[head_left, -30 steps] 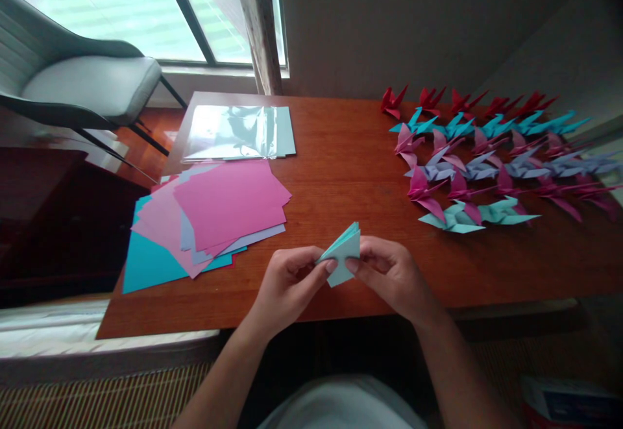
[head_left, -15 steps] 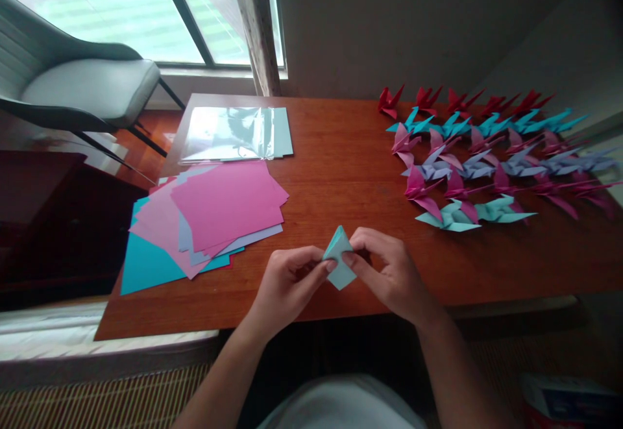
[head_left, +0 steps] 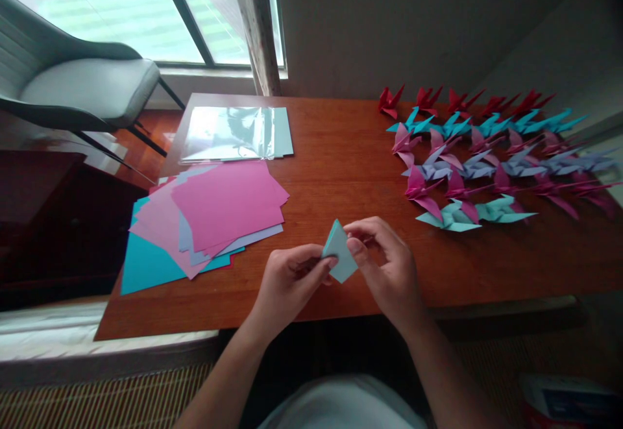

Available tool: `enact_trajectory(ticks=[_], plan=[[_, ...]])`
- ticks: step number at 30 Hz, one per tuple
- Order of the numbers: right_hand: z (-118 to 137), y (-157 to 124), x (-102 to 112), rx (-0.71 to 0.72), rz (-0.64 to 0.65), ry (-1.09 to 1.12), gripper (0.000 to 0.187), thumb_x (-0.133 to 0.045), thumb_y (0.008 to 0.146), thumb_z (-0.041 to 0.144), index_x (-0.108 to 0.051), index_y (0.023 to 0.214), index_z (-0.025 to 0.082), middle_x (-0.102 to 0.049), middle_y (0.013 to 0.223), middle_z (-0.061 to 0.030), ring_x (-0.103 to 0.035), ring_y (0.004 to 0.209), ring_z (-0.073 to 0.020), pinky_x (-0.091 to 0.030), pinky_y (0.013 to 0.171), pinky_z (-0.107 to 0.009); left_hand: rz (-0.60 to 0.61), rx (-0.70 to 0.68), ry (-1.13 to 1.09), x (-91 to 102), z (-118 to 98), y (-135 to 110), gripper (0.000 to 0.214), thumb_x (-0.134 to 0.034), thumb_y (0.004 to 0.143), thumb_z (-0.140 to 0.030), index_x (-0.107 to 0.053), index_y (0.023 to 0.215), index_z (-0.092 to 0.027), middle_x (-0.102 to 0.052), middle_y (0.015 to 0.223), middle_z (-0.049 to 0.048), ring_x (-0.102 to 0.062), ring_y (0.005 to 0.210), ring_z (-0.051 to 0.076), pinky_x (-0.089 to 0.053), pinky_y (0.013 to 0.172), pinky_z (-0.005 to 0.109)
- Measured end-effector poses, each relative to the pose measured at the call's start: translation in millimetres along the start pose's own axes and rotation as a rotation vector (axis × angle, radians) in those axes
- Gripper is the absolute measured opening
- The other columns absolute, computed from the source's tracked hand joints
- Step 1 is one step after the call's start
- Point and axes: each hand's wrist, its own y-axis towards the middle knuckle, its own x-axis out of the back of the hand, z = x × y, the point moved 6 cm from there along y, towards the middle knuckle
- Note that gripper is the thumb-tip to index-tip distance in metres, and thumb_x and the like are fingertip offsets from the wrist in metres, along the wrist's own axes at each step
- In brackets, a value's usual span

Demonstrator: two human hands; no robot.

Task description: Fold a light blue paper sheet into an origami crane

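Observation:
A pale mint piece of folded paper (head_left: 343, 264), shaped like a diamond, is held up above the table's front edge. My left hand (head_left: 296, 281) pinches its left corner between thumb and fingers. On its right side, the thumb and fingertips of my right hand (head_left: 384, 263) close around the upper right edge. The paper's point faces away from me, and its back is hidden. To the right stand two mint paper cranes (head_left: 453, 216), in front of several rows of other folded cranes (head_left: 422, 189).
On the left of the wooden table (head_left: 335, 176) lies a fanned pile of coloured paper sheets (head_left: 228, 205). Behind it is a clear plastic packet of pale paper (head_left: 233, 134). A grey chair (head_left: 92, 88) stands by the window, beyond the table's left edge.
The folded paper has tilted slightly and risen a little. My right hand has shifted up along its right edge, while my left hand stays nearly in place.

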Motion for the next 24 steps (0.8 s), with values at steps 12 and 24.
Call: enact_trajectory(ticks=[12,24], plan=[[13,-18,-3,0.226,-0.172,-0.303,0.014,-0.066,0.089,0.010,-0.059,0.092,0.021,-0.062,0.084,-0.0020,-0.059,0.076,-0.0152,-0.050,0.069,-0.029,-0.102,-0.098,-0.088,6.5,-7,2,0.008,-0.071,0.088,-0.023,-0.071,0.086,-0.016,-0.069,0.070,-0.0009,-0.060,0.060,0.008,-0.048,0.057,0.015],[15,-22,-17,0.309,-0.117,-0.348,0.018,-0.061,0.091,0.008,-0.061,0.103,0.022,-0.068,0.094,-0.0061,-0.066,0.089,-0.0199,-0.056,0.080,-0.033,-0.009,-0.110,-0.035,-0.2,2,-1,0.016,-0.063,0.094,-0.024,-0.074,0.104,-0.015,-0.074,0.087,0.0043,-0.067,0.074,0.014,-0.054,0.070,0.022]])
